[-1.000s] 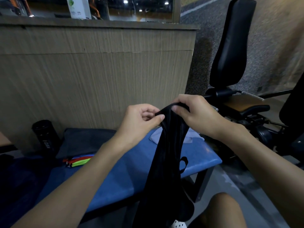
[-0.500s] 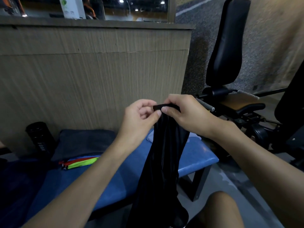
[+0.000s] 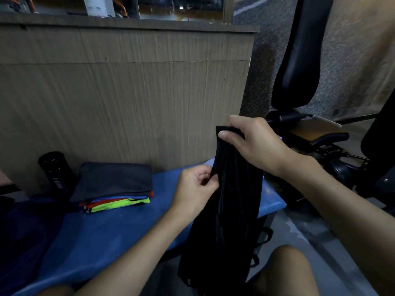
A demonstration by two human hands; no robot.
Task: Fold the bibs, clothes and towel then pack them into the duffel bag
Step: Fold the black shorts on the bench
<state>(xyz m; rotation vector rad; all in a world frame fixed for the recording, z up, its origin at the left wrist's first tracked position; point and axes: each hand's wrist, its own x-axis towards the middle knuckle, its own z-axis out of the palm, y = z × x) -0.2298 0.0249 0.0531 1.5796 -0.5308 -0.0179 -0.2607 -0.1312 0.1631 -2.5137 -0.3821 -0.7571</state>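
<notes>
A long black garment [image 3: 230,210] hangs bunched in front of the blue bench [image 3: 111,231]. My right hand [image 3: 250,142] pinches its top edge, held high. Lower down, my left hand [image 3: 196,189] grips the garment's left side with curled fingers. On the bench at the left lies a folded dark grey towel [image 3: 115,178] on top of a stack of folded bibs [image 3: 115,205] in red, blue and neon yellow. The dark mass at the far left [image 3: 19,231] is too dim to make out.
A black bottle [image 3: 56,171] stands by the wooden wall panel [image 3: 128,92] at the bench's back left. Black gym equipment with a padded seat [image 3: 299,52] fills the right side. My knee [image 3: 288,270] shows at the bottom, over grey floor.
My left hand has let go of the garment's top edge and slid down its left side. My right hand still holds the top. The view has shifted right.
</notes>
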